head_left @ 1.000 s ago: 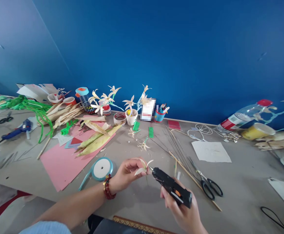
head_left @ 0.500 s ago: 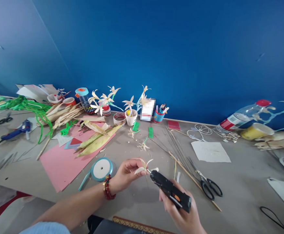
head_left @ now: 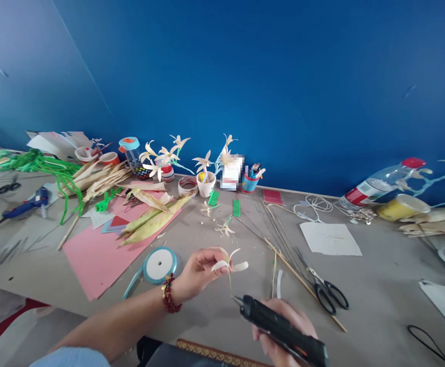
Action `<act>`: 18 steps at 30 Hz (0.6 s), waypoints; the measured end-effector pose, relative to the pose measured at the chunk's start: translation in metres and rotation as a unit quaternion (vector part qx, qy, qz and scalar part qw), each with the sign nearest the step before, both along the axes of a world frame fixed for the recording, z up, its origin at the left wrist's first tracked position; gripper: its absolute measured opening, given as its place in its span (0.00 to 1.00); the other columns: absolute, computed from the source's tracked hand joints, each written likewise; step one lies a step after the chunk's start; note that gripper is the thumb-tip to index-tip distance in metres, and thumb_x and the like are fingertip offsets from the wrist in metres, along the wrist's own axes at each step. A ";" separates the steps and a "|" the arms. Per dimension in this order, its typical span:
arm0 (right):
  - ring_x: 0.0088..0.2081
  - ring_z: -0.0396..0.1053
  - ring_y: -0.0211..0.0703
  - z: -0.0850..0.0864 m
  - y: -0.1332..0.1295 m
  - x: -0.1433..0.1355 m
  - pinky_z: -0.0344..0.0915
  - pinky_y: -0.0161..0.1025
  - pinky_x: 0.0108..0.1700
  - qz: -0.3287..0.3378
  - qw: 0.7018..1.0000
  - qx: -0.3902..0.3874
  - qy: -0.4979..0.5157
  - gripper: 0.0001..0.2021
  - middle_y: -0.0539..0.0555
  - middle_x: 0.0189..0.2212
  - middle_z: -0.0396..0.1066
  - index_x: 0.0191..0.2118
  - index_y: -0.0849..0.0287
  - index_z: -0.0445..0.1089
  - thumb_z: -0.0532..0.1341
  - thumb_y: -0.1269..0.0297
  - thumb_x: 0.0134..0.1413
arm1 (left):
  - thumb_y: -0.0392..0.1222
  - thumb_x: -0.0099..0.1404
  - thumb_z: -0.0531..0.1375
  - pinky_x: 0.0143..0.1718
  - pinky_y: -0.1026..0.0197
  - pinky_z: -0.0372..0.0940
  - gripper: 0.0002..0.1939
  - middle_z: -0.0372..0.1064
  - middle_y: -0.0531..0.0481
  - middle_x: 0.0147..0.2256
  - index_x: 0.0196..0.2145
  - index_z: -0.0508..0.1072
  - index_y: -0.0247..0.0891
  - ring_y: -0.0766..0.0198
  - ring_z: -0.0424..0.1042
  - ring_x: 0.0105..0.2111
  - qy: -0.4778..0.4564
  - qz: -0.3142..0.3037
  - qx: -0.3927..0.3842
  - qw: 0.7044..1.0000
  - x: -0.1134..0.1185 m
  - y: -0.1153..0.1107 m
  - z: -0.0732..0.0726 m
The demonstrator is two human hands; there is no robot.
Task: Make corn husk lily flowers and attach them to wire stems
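Between the fingertips of my left hand (head_left: 201, 270) is a small white flower (head_left: 228, 262) with narrow petals and a thin stem hanging down. A red bead bracelet circles my left wrist. My right hand (head_left: 279, 331) is wrapped round a black glue gun (head_left: 279, 326), whose nozzle points up and left, below the flower and close to its stem. A teal ribbon spool (head_left: 159, 265) lies left of my left hand. Two loose flowers (head_left: 225, 228) rest on the table beyond it.
Black-handled scissors (head_left: 327, 290), a long stick (head_left: 302, 279) and wires lie to the right. Pink paper (head_left: 92, 255) and corn husks (head_left: 154, 224) lie left. Potted flowers (head_left: 206, 184), a pen cup (head_left: 250, 182) and a bottle (head_left: 375, 186) stand along the wall. A blue glue gun (head_left: 26, 204) is far left.
My right hand has drawn the black glue gun down and to the right, away from the flower's centre. My left hand has stayed in place with the flower.
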State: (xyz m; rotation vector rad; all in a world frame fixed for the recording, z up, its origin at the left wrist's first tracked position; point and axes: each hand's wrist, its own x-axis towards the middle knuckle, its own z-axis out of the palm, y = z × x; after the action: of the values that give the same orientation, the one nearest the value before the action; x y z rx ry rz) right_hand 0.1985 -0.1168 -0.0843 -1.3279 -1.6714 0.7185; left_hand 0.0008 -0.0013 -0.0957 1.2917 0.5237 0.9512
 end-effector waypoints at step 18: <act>0.38 0.75 0.52 -0.032 0.004 0.053 0.71 0.42 0.37 -0.089 0.922 0.000 -0.376 0.15 0.56 0.36 0.73 0.40 0.55 0.65 0.56 0.73 0.42 | 0.41 0.61 0.64 0.41 0.59 0.61 0.07 0.68 0.50 0.31 0.27 0.75 0.36 0.63 0.66 0.35 -0.041 0.038 -0.046 0.997 -0.005 0.004 -0.002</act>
State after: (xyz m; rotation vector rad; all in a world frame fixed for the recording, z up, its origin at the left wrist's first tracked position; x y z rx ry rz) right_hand 0.2520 -0.1125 -0.1168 -1.8722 -2.0788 0.0787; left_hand -0.0045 0.0023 -0.0980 1.1523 0.5495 1.0268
